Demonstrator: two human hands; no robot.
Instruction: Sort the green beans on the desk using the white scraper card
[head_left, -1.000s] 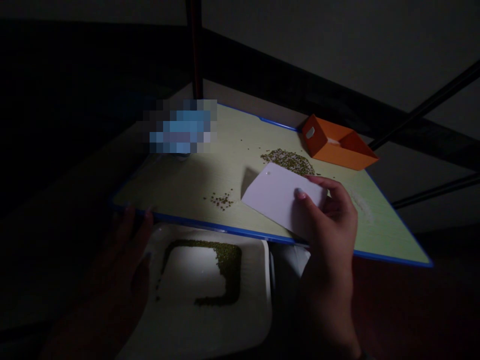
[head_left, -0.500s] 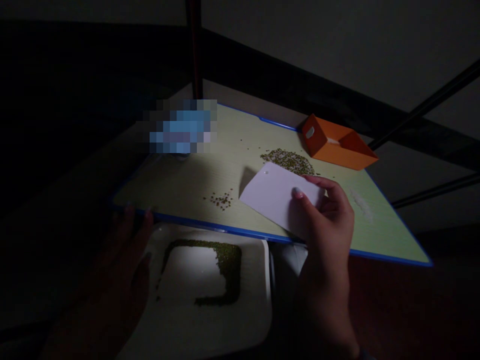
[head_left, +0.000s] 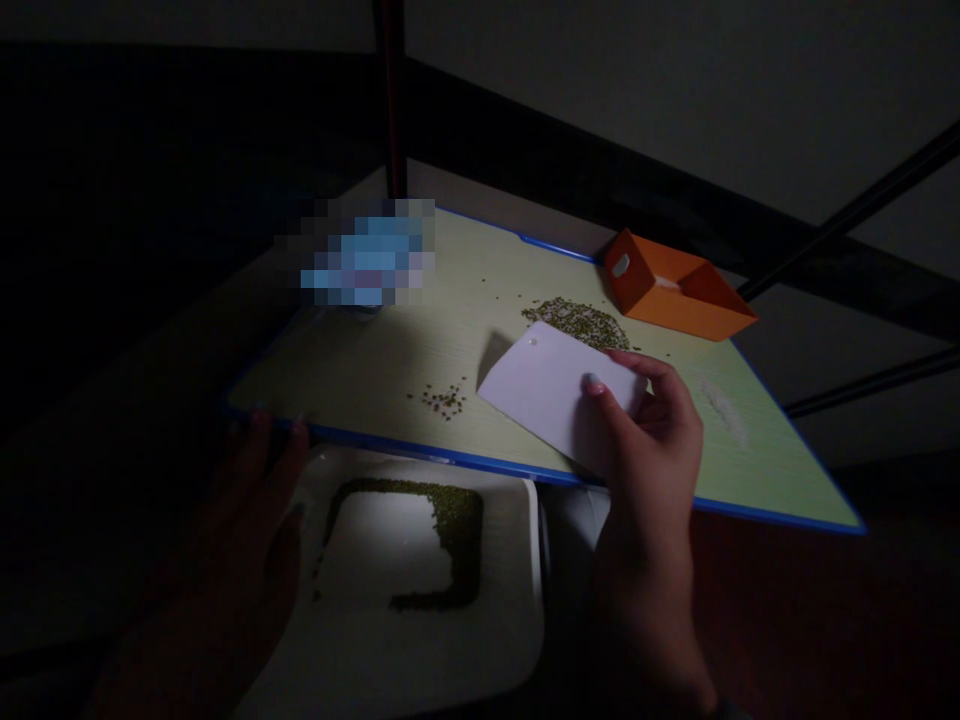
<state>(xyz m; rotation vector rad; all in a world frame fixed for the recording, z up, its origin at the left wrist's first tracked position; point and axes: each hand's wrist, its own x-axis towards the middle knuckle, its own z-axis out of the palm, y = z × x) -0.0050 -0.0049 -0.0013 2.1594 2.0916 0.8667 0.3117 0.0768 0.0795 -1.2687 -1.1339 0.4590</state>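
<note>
My right hand (head_left: 656,430) pinches a thin white card (head_left: 551,385) with a small hole near one corner, the thumb on its upper face. The card is held tilted, its lower left corner near the pale table surface (head_left: 637,460). Just behind it lies a pile of small greenish seeds or beans (head_left: 581,320), partly hidden by the card. A few scattered ones (head_left: 446,400) lie to its left. In deep shadow, my left hand (head_left: 240,530) has its fingers stretched apart, fingertips at the table's blue edge, beside the white basin (head_left: 510,640). Many green grains (head_left: 465,540) lie in that basin.
An orange open box (head_left: 690,305) stands at the table's back right corner. A pale powdery streak (head_left: 724,405) marks the surface on the right. Something blue (head_left: 371,250), blurred by pixels, is at the back left. A dark red post (head_left: 394,100) rises behind.
My right hand and the card have shifted very slightly to the left. The seed piles, basin and left hand look the same.
</note>
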